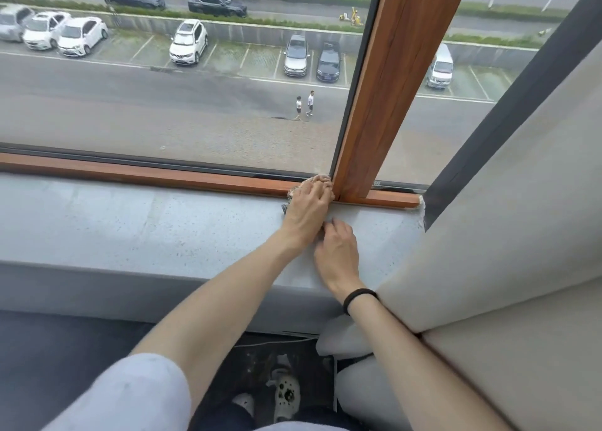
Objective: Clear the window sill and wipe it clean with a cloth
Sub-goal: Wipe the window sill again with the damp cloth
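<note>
The grey speckled window sill (146, 222) runs across the view below a brown wooden window frame (163, 178). My left hand (308, 209) holds a small pale cloth (321, 179) and presses it into the corner where the lower frame rail meets the upright wooden post (391, 88). Most of the cloth is hidden under the fingers. My right hand (337, 251) rests on the sill just behind the left hand, its fingers curled down onto the surface with nothing visible in them. A black band sits on the right wrist.
A padded beige wall panel (508, 218) closes off the sill on the right. The sill's front edge (130, 271) drops to a dark floor, where shoes (283, 394) stand. Through the glass are a road and parked cars.
</note>
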`<state>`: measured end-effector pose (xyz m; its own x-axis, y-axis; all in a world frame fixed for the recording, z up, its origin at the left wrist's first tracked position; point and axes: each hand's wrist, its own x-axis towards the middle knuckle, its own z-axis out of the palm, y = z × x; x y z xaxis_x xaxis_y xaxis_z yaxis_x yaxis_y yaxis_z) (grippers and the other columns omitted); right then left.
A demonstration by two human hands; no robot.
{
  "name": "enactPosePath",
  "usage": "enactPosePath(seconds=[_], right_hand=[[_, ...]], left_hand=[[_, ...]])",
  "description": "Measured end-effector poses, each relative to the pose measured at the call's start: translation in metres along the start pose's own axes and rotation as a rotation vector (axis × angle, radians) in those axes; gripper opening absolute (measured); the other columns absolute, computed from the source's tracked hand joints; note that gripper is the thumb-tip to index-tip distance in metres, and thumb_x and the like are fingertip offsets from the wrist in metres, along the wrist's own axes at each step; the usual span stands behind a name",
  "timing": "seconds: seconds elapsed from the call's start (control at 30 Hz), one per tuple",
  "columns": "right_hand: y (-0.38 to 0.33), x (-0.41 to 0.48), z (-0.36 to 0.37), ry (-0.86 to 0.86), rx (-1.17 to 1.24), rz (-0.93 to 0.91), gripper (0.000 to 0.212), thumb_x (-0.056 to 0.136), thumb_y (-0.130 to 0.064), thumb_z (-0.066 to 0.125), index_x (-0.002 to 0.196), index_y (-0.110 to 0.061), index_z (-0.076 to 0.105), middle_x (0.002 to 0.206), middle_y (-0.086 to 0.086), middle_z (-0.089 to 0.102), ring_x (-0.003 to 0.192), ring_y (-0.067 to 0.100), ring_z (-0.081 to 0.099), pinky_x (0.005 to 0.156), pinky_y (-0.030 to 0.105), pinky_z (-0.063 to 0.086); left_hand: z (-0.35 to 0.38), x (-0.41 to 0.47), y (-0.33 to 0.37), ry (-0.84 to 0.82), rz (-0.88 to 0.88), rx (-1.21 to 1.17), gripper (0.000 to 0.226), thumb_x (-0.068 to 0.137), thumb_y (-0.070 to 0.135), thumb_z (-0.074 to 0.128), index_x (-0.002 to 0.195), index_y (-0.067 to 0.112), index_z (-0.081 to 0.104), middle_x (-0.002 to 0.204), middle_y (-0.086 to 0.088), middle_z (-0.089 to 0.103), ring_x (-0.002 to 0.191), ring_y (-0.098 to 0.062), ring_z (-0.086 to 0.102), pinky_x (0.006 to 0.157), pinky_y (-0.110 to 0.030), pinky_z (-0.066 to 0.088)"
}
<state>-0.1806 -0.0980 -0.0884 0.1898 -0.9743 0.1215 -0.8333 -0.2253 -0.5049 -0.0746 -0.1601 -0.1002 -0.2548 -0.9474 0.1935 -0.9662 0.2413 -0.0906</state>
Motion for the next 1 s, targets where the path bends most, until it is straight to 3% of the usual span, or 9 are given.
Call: enactPosePath(seconds=[0.07,0.2,0.27,0.4,0.5,0.7,0.8,0.93,1.0], right_hand=[[0.000,0.006,0.003,0.005,-0.028,-0.032,0.025,0.079,-0.001,0.044,0.098,0.000,0.061,0.099,0.014,0.059,0.098,0.031,0.051,0.090,0.036,0.041],[-0.018,0.010,0.016,-0.034,-0.045,-0.090,0.021,0.084,-0.002,0.045,0.100,-0.002,0.058,0.101,0.012,0.056,0.100,0.029,0.048,0.091,0.033,0.037],[-0.031,0.010,0.021,-0.065,-0.036,-0.126,0.023,0.086,-0.003,0.045,0.104,-0.002,0.058,0.107,0.011,0.055,0.106,0.028,0.048,0.094,0.031,0.035],[-0.047,0.012,0.026,-0.149,-0.066,-0.173,0.042,0.093,-0.016,0.043,0.132,-0.001,0.045,0.138,0.016,0.042,0.131,0.027,0.032,0.112,0.030,0.021],[-0.050,0.015,0.026,-0.184,-0.107,-0.111,0.048,0.094,-0.021,0.041,0.139,-0.002,0.037,0.150,0.019,0.026,0.140,0.029,0.019,0.117,0.033,0.013],[-0.058,0.016,0.029,-0.161,-0.126,0.005,0.042,0.092,-0.018,0.042,0.131,-0.001,0.043,0.141,0.019,0.035,0.135,0.032,0.025,0.115,0.035,0.020],[-0.068,0.017,0.033,-0.168,-0.119,0.036,0.047,0.093,-0.016,0.040,0.137,-0.001,0.039,0.146,0.020,0.031,0.138,0.031,0.022,0.116,0.036,0.018],[-0.083,0.015,0.046,-0.135,-0.120,0.046,0.037,0.091,-0.013,0.040,0.126,-0.001,0.046,0.135,0.016,0.040,0.131,0.030,0.030,0.112,0.037,0.026],[-0.089,0.011,0.054,-0.134,-0.134,0.044,0.032,0.091,-0.013,0.041,0.119,-0.001,0.049,0.133,0.016,0.041,0.129,0.031,0.031,0.112,0.036,0.026]], left_hand=[[0.004,-0.011,-0.017,-0.024,-0.036,0.037,0.040,0.089,0.008,0.028,0.115,0.001,0.057,0.111,-0.018,0.060,0.106,-0.034,0.056,0.090,-0.041,0.048],[-0.015,-0.046,-0.074,0.126,-0.195,0.095,0.026,0.077,0.006,0.048,0.093,0.010,0.068,0.085,-0.006,0.067,0.078,-0.027,0.063,0.060,-0.031,0.049],[-0.014,-0.065,-0.107,0.134,-0.305,0.073,0.024,0.075,0.001,0.063,0.097,0.009,0.067,0.090,-0.010,0.067,0.082,-0.031,0.062,0.063,-0.035,0.050],[-0.017,-0.079,-0.126,0.073,-0.580,0.015,0.029,0.092,0.004,0.041,0.117,0.009,0.057,0.118,-0.015,0.057,0.108,-0.033,0.049,0.083,-0.043,0.042],[-0.024,-0.065,-0.107,0.089,-0.803,-0.125,0.032,0.091,0.004,0.041,0.118,0.010,0.057,0.126,-0.014,0.047,0.111,-0.031,0.041,0.086,-0.038,0.041],[-0.026,-0.056,-0.094,0.055,-0.193,-0.245,0.039,0.087,0.011,0.033,0.107,0.012,0.066,0.113,-0.015,0.060,0.091,-0.036,0.051,0.071,-0.043,0.048],[-0.017,-0.081,-0.149,0.119,-0.260,-0.209,0.032,0.076,-0.008,0.056,0.098,0.012,0.070,0.105,-0.014,0.064,0.086,-0.036,0.053,0.068,-0.043,0.049],[-0.023,-0.098,-0.182,0.117,-0.542,-0.241,0.033,0.077,-0.009,0.050,0.096,0.010,0.070,0.112,-0.008,0.059,0.097,-0.033,0.047,0.079,-0.039,0.041],[-0.033,-0.087,-0.163,0.069,-0.537,-0.279,0.031,0.078,-0.005,0.050,0.097,0.011,0.068,0.120,-0.005,0.057,0.102,-0.030,0.045,0.082,-0.037,0.039]])
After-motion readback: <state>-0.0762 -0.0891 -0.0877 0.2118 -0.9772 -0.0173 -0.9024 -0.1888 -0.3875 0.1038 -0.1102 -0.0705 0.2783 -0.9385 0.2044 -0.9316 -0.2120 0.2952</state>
